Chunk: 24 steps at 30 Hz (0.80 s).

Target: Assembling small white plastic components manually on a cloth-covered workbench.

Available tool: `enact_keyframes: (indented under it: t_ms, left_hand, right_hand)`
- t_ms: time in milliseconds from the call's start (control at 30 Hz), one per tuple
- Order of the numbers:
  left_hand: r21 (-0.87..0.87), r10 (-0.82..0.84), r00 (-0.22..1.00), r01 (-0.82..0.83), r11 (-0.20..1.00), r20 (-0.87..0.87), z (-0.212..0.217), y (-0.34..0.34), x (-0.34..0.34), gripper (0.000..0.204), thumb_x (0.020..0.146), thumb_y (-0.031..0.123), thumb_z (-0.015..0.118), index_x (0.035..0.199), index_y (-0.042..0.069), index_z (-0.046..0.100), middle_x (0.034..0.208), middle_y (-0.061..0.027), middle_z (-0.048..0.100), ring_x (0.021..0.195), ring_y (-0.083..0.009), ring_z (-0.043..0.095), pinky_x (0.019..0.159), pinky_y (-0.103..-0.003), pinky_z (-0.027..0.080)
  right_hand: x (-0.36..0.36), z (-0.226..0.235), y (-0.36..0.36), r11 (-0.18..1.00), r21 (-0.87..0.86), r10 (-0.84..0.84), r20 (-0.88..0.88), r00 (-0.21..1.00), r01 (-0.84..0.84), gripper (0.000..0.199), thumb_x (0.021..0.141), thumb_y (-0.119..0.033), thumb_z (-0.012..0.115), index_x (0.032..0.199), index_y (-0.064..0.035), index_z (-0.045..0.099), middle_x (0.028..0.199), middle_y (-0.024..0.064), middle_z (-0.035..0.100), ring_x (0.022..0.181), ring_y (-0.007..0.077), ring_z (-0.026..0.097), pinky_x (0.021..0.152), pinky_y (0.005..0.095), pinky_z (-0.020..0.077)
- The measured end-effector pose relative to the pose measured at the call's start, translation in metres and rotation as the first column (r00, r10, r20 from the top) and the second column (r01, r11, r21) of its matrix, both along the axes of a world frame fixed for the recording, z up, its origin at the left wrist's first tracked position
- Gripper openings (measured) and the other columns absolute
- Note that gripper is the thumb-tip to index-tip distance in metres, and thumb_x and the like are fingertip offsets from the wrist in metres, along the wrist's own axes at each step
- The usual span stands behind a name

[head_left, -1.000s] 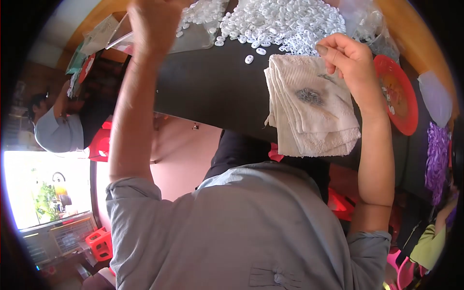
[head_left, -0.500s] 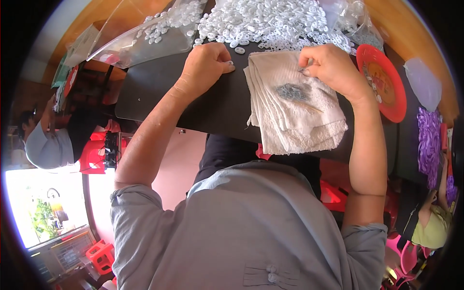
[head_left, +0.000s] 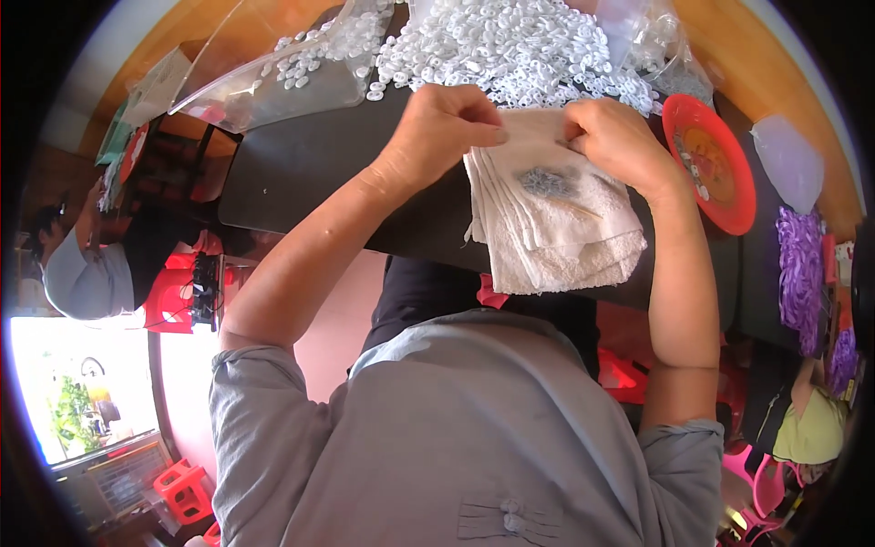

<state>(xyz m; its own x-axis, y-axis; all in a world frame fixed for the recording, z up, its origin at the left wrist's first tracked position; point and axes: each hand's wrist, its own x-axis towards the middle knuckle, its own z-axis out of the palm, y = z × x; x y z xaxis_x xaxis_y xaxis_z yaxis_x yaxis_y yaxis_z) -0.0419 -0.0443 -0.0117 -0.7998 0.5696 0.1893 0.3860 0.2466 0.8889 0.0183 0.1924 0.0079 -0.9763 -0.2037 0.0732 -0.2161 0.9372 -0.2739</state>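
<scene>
My left hand point(head_left: 445, 129) is over the upper left edge of a folded white towel point(head_left: 565, 242), thumb and forefinger pinched together. Whatever lies between those fingertips is too small to make out. At the towel's upper right, my right hand point(head_left: 615, 139) has its fingers curled closed, and its fingertips hide what they hold. On the towel, below and between the hands, lies a small pile of thin grey pieces point(head_left: 549, 181). A thin tan stick point(head_left: 583, 209) rests beside this pile. Beyond both hands spreads a big heap of small white oval plastic pieces point(head_left: 497, 50).
At the far left, a clear plastic tub point(head_left: 314, 105) lies with white pieces in it. A red plate point(head_left: 736, 182) stands right of my right hand, with some white pieces on it. Clear plastic bags point(head_left: 670, 50) and purple strips point(head_left: 799, 283) are further right. The dark table point(head_left: 314, 178) has a rounded corner.
My left hand has moved right, from bare table to the towel's upper left edge, closer to my right hand. The right hand has shifted slightly down and turned its fingertips inward.
</scene>
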Motion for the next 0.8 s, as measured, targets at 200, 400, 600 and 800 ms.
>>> enact_keyframes:
  t_ms: [200, 400, 600, 800]
  left_hand:
    - [-0.210, 0.077, 0.899, -0.183, 0.960, -0.431, -0.017, 0.036, -0.037, 0.016, 0.079, 0.015, 0.066, 0.089, 0.002, 0.069, 0.082, -0.0142, 0.067, 0.075, -0.0284, 0.064, 0.069, -0.038, 0.050]
    - [-0.365, 0.071, 0.842, -0.306, 0.880, -0.535, -0.027, 0.054, -0.038, 0.014, 0.079, 0.016, 0.065, 0.089, 0.006, 0.067, 0.096, -0.0131, 0.066, 0.086, -0.0339, 0.064, 0.075, -0.042, 0.050]
    - [-0.266, 0.091, 0.847, -0.264, 0.927, -0.524, -0.033, 0.048, -0.042, 0.010, 0.079, 0.014, 0.063, 0.083, 0.005, 0.065, 0.094, -0.0128, 0.066, 0.085, -0.0340, 0.063, 0.074, -0.043, 0.050]
    - [-0.017, 0.096, 0.922, -0.111, 0.994, -0.376, -0.022, 0.041, -0.030, 0.008, 0.076, 0.010, 0.066, 0.080, 0.003, 0.065, 0.086, -0.0123, 0.065, 0.077, -0.0293, 0.063, 0.069, -0.038, 0.050]
  right_hand:
    - [0.003, 0.012, -0.009, 0.955, -0.293, 0.048, -0.010, 0.999, -0.049, 0.007, 0.076, -0.002, 0.062, 0.079, 0.0025, 0.058, 0.070, 0.0080, 0.060, 0.063, 0.0150, 0.056, 0.059, 0.0297, 0.0439]
    - [0.003, 0.012, -0.006, 0.755, -0.655, 0.183, 0.154, 0.971, -0.039, 0.001, 0.081, -0.003, 0.059, 0.081, -0.0022, 0.060, 0.070, -0.0041, 0.056, 0.060, 0.0038, 0.048, 0.054, 0.0186, 0.0369]
    - [0.003, 0.015, -0.007, 0.735, -0.678, 0.196, 0.166, 0.966, -0.032, 0.005, 0.081, -0.002, 0.058, 0.083, -0.0033, 0.062, 0.070, -0.0040, 0.055, 0.060, 0.0034, 0.049, 0.053, 0.0184, 0.0390]
    - [0.003, 0.013, -0.009, 0.725, -0.689, 0.173, 0.207, 0.963, 0.018, 0.007, 0.082, -0.006, 0.057, 0.085, -0.0032, 0.063, 0.073, -0.0036, 0.057, 0.063, 0.0037, 0.051, 0.054, 0.0191, 0.0398]
